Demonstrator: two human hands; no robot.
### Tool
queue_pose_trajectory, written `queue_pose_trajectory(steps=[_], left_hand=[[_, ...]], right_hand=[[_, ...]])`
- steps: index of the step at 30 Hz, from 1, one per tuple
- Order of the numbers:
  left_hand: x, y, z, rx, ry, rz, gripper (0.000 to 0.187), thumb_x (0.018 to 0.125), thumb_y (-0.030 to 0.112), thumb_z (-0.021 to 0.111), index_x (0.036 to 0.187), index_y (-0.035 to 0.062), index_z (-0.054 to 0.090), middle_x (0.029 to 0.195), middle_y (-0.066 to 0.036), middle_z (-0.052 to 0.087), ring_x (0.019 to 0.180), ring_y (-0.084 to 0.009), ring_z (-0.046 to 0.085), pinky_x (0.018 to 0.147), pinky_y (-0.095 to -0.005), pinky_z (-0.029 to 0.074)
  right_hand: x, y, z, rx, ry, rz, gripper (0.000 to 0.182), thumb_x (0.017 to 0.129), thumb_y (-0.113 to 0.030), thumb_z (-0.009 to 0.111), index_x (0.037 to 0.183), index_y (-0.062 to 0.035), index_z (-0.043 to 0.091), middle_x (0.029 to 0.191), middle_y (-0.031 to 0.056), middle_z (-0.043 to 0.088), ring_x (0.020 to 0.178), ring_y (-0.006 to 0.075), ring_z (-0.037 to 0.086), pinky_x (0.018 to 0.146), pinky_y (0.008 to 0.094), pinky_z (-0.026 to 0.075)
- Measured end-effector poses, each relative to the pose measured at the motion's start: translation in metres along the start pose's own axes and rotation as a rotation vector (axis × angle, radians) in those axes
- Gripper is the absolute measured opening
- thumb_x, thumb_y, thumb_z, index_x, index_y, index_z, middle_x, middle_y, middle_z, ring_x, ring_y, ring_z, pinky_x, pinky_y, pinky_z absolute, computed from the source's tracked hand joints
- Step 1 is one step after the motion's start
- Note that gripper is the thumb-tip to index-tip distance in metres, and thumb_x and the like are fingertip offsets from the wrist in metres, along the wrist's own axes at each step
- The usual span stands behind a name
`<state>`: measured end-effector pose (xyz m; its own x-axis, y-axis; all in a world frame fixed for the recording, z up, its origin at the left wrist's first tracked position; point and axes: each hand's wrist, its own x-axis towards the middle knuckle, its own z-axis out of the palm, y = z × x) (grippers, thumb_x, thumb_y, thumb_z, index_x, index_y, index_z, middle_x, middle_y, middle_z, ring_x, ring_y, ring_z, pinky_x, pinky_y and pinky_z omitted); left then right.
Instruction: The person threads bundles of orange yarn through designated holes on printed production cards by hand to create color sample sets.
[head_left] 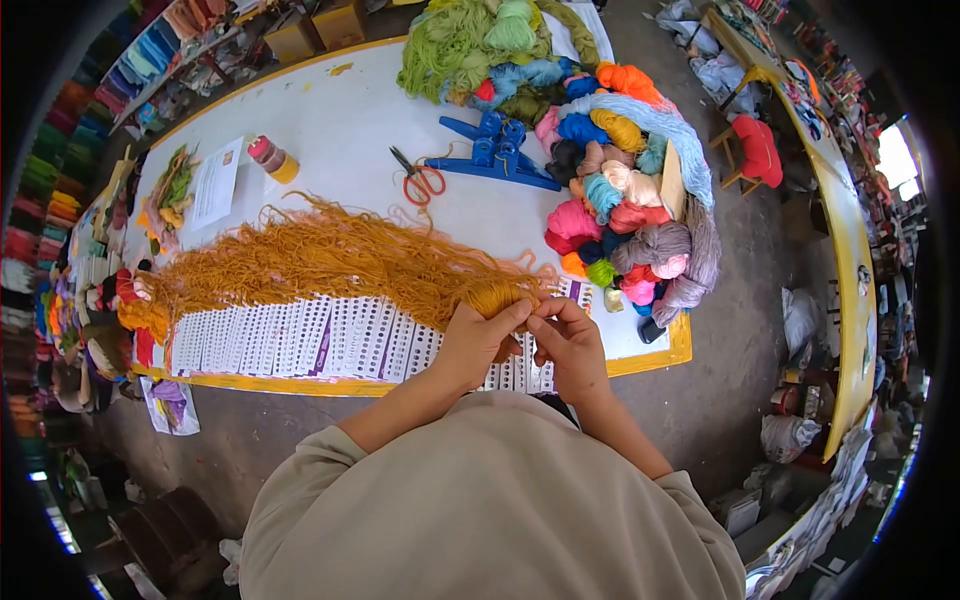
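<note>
One golden yarn bundle, at the table's near edge; left hand wrapped around it, seemingly to steady it; right hand narrowed to a pinch alongside, contents unclear; loose yarn spread left, perhaps limiting tangles.

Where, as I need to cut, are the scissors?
In the head view, the red-handled scissors lie left of centre on the white table, just left of the blue stand, beyond the mustard yarn.

Loose mustard-yellow yarn strands are looking matt and fibrous; the angular blue plastic device is looking smooth.
</note>
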<state>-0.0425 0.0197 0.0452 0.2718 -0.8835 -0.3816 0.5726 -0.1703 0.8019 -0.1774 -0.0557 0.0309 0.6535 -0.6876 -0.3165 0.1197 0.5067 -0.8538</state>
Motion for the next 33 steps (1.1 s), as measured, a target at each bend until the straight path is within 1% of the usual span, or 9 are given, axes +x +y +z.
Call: queue_pose_trajectory(steps=[5, 17, 20, 21, 22, 24, 26, 28, 33], left_hand=[[-0.001, -0.002, 0.003, -0.022, 0.028, -0.019, 0.023, 0.093, 0.019, 0.062, 0.110, 0.0043, 0.066, 0.092, 0.000, 0.065, 0.066, -0.0038, 0.055, 0.052, -0.0175, 0.044], [0.005, -0.006, 0.005, 0.058, 0.049, 0.026, 0.025, 0.095, 0.024, 0.060, 0.107, 0.0037, 0.067, 0.097, -0.004, 0.070, 0.081, -0.0067, 0.063, 0.053, -0.0179, 0.042], [0.011, 0.003, -0.011, -0.280, 0.105, -0.099, 0.024, 0.096, 0.024, 0.057, 0.109, 0.0046, 0.064, 0.100, -0.008, 0.068, 0.081, -0.0126, 0.064, 0.051, -0.0207, 0.042], [0.014, 0.005, -0.027, -0.358, 0.121, -0.088, 0.021, 0.096, 0.022, 0.057, 0.107, 0.0052, 0.062, 0.093, -0.005, 0.065, 0.075, -0.0107, 0.060, 0.050, -0.0199, 0.042], [0.018, 0.007, -0.047, -0.436, 0.137, -0.078, 0.018, 0.095, 0.020, 0.057, 0.105, 0.0059, 0.061, 0.086, -0.002, 0.062, 0.069, -0.0089, 0.056, 0.049, -0.0192, 0.041], [0.024, 0.020, -0.095, -0.627, 0.039, -0.067, 0.012, 0.094, 0.015, 0.058, 0.102, 0.0068, 0.059, 0.073, 0.003, 0.050, 0.060, -0.0058, 0.045, 0.049, -0.0160, 0.038], [0.021, 0.040, -0.130, -0.682, 0.181, -0.012, 0.009, 0.091, 0.008, 0.058, 0.100, 0.0076, 0.056, 0.069, 0.005, 0.043, 0.057, -0.0038, 0.039, 0.046, -0.0147, 0.034], [0.018, 0.053, -0.190, -0.622, 0.274, 0.089, 0.013, 0.089, 0.003, 0.056, 0.101, 0.0081, 0.056, 0.068, 0.005, 0.043, 0.055, -0.0038, 0.038, 0.044, -0.0158, 0.032], [-0.003, 0.101, -0.328, -0.392, 0.595, 0.261, 0.005, 0.090, 0.005, 0.056, 0.094, 0.0085, 0.055, 0.061, 0.007, 0.036, 0.049, -0.0041, 0.030, 0.041, -0.0178, 0.024]], right_hand=[[-0.001, 0.001, -0.004, -0.100, 0.012, 0.012, 0.010, 0.090, -0.009, 0.066, 0.098, -0.0047, 0.061, 0.086, -0.0002, 0.064, 0.065, 0.0035, 0.053, 0.050, 0.0185, 0.043], [-0.007, -0.006, -0.021, 0.055, 0.021, -0.019, 0.008, 0.096, -0.016, 0.059, 0.097, -0.0085, 0.057, 0.076, -0.0037, 0.054, 0.063, 0.0046, 0.049, 0.056, 0.0195, 0.043], [-0.004, -0.005, -0.032, 0.129, 0.244, -0.261, 0.008, 0.098, -0.017, 0.055, 0.099, -0.0089, 0.056, 0.100, 0.0029, 0.063, 0.092, 0.0138, 0.059, 0.091, 0.0339, 0.047], [-0.006, -0.006, -0.047, 0.249, 0.205, -0.310, 0.009, 0.099, -0.017, 0.053, 0.099, -0.0083, 0.054, 0.112, 0.0069, 0.063, 0.104, 0.0188, 0.058, 0.104, 0.0444, 0.040], [-0.010, -0.015, -0.060, 0.364, 0.169, -0.271, 0.008, 0.100, -0.018, 0.051, 0.098, -0.0097, 0.051, 0.105, 0.0053, 0.063, 0.103, 0.0171, 0.059, 0.104, 0.0437, 0.040], [-0.022, -0.018, -0.099, 0.536, 0.070, -0.286, 0.011, 0.101, -0.020, 0.048, 0.093, -0.0124, 0.048, 0.085, -0.0004, 0.057, 0.084, 0.0134, 0.059, 0.092, 0.0381, 0.048], [-0.036, -0.027, -0.139, 0.604, 0.139, -0.205, 0.015, 0.101, -0.023, 0.047, 0.089, -0.0144, 0.045, 0.071, -0.0044, 0.043, 0.063, 0.0081, 0.046, 0.068, 0.0260, 0.048], [-0.053, -0.032, -0.182, 0.568, 0.239, -0.174, 0.013, 0.101, -0.020, 0.045, 0.089, -0.0150, 0.044, 0.069, -0.0042, 0.037, 0.054, 0.0069, 0.032, 0.048, 0.0194, 0.033], [-0.101, -0.021, -0.330, 0.059, 0.762, -0.056, 0.013, 0.098, -0.014, 0.048, 0.086, -0.0162, 0.047, 0.069, -0.0045, 0.040, 0.052, 0.0048, 0.032, 0.043, 0.0191, 0.025]])
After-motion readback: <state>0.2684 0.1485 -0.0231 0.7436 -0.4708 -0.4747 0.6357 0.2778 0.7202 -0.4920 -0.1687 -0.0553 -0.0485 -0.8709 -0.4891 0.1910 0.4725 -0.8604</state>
